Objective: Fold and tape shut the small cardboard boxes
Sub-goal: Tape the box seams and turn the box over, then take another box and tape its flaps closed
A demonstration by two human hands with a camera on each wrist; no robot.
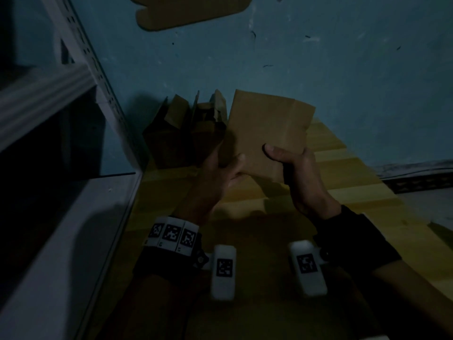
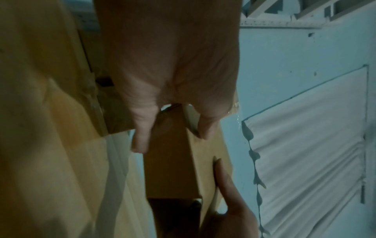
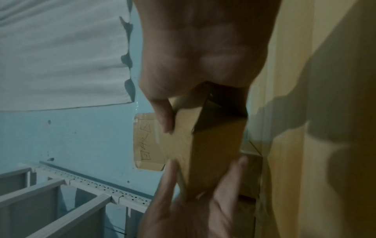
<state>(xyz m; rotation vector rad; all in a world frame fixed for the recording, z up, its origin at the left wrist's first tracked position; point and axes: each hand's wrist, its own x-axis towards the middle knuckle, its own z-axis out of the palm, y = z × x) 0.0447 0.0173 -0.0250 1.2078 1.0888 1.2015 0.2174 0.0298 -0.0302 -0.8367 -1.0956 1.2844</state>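
A flattened brown cardboard box (image 1: 267, 133) is held upright above the wooden table (image 1: 348, 182), in the middle of the head view. My left hand (image 1: 220, 168) grips its lower left edge, thumb on the near face. My right hand (image 1: 294, 160) grips the lower right corner, thumb across the front. In the left wrist view the box (image 2: 171, 169) is partly spread into a tube between my fingers (image 2: 140, 138). The right wrist view shows the same box (image 3: 213, 153) pinched by my right fingers (image 3: 164, 119), with the left hand (image 3: 193, 209) at its far end.
A cluster of other cardboard boxes (image 1: 186, 128) stands at the back of the table against the blue wall. A grey metal shelf rack (image 1: 61, 143) fills the left side. A cardboard label (image 1: 191, 11) is stuck on the wall above. The table's right edge drops to the floor.
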